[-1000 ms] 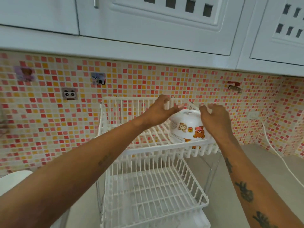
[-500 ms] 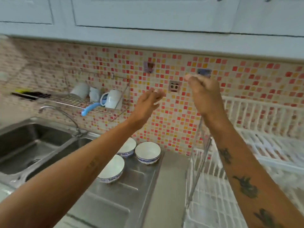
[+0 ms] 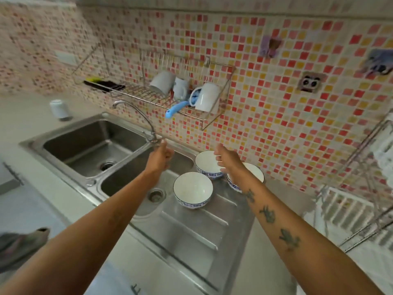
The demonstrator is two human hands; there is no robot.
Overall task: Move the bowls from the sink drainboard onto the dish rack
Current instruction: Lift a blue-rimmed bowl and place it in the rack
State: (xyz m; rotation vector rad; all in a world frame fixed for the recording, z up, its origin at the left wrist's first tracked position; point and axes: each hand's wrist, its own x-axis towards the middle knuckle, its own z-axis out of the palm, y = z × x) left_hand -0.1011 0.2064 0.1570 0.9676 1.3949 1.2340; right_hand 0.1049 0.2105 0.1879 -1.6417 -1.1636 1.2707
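Three white bowls with blue patterned bands stand upright on the steel drainboard (image 3: 191, 235): a near bowl (image 3: 192, 190), a far bowl (image 3: 205, 161) and a right bowl (image 3: 255, 169) partly hidden by my right wrist. My right hand (image 3: 228, 159) hovers over the far bowl's rim, fingers loosely curled, holding nothing. Above the small sink basin, left of the bowls, my left hand (image 3: 160, 157) is loosely curled and holds nothing. The white dish rack (image 3: 361, 209) shows at the right edge, blurred.
A double sink (image 3: 91, 143) with a curved tap (image 3: 136, 116) lies to the left. A wall wire shelf (image 3: 161, 96) holds white mugs and a blue-handled tool. A white cup (image 3: 59, 109) stands upside down on the counter. A cloth (image 3: 19, 243) lies at the left edge.
My view has swung left from the dish rack to the sink. Both hands let go of the cartoon bowl left on the rack and came down over the drainboard bowls.
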